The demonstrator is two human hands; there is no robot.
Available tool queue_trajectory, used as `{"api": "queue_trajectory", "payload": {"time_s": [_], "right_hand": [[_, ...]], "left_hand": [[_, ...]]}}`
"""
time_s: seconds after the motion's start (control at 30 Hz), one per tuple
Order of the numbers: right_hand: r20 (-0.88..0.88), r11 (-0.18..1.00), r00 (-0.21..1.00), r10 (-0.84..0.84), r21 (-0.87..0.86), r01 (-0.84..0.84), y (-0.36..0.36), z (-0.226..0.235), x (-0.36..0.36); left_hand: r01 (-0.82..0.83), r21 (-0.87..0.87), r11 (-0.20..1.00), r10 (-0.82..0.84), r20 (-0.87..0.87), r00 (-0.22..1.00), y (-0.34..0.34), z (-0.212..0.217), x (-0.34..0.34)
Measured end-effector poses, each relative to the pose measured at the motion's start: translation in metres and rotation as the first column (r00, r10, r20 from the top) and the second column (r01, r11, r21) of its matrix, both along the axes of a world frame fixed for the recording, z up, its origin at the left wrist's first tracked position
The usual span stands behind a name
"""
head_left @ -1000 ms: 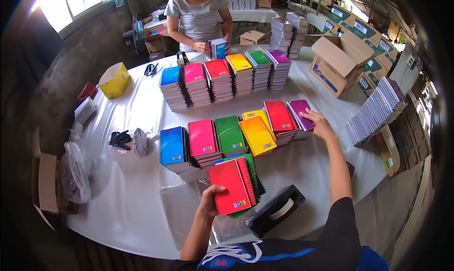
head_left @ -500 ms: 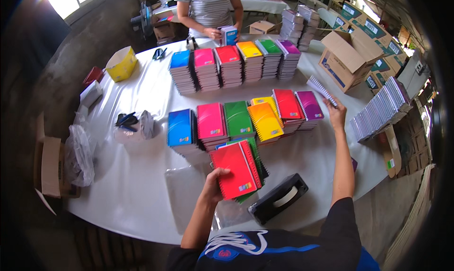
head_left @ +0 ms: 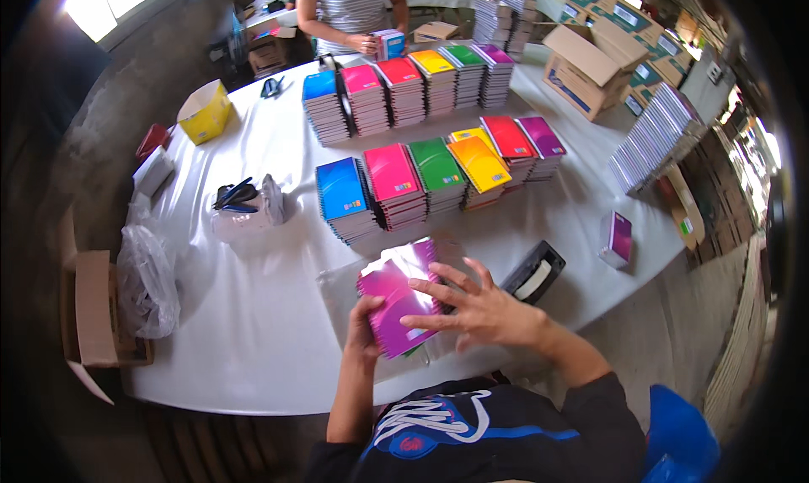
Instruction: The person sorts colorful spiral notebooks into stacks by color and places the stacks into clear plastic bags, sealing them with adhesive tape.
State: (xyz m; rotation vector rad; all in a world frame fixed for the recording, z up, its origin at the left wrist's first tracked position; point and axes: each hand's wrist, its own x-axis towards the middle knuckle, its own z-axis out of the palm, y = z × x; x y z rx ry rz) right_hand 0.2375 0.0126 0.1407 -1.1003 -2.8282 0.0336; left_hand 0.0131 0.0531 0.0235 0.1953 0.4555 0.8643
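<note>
My left hand (head_left: pixel 362 330) grips a small handful of spiral notebooks by the left edge, thumb on top. The uppermost is a purple spiral notebook (head_left: pixel 392 302) with glare on its cover; a bit of green shows below it. Over that cover my right hand (head_left: pixel 493 313) spreads its fingers, the fingertips at or just above it. Beyond stands a row of notebook stacks: blue (head_left: pixel 343 192), pink (head_left: pixel 391 173), green (head_left: pixel 437 166), yellow (head_left: pixel 479 164), red (head_left: pixel 509 137) and purple (head_left: pixel 541 137). A clear plastic sheet or bag (head_left: pixel 335 291) lies beneath my hands.
A black tape dispenser (head_left: pixel 533 272) sits right of my hands, with a small purple notebook stack (head_left: pixel 617 238) farther right. Another row of stacks (head_left: pixel 406 95) lies behind, near a person (head_left: pixel 350 15) holding notebooks. An open carton (head_left: pixel 594 66) and yellow box (head_left: pixel 205 114) flank the table.
My right hand has come in from the far right, where it held a notebook, to the held stack. Purple now tops that stack instead of red. The camera view has shifted.
</note>
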Motion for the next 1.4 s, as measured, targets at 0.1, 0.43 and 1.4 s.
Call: {"api": "queue_trajectory", "payload": {"time_s": [0.1, 0.43, 1.4], "right_hand": [[-0.288, 0.981, 0.942, 0.173, 0.139, -0.137, 0.008, -0.035, 0.001], [-0.848, 0.744, 0.236, -0.476, -0.53, -0.407, 0.0, -0.164, -0.073], [-0.763, 0.734, 0.289, -0.579, -0.642, -0.223, 0.002, -0.187, -0.052]], "left_hand": [[0.077, 0.032, 0.997, -0.077, 0.021, 0.997, -0.02, 0.03, -0.012], [-0.08, 0.8, 0.594, 0.611, -0.384, 0.693, -0.041, -0.028, -0.029], [0.033, 0.746, 0.666, 0.695, -0.635, 0.336, -0.039, -0.075, 0.008]]}}
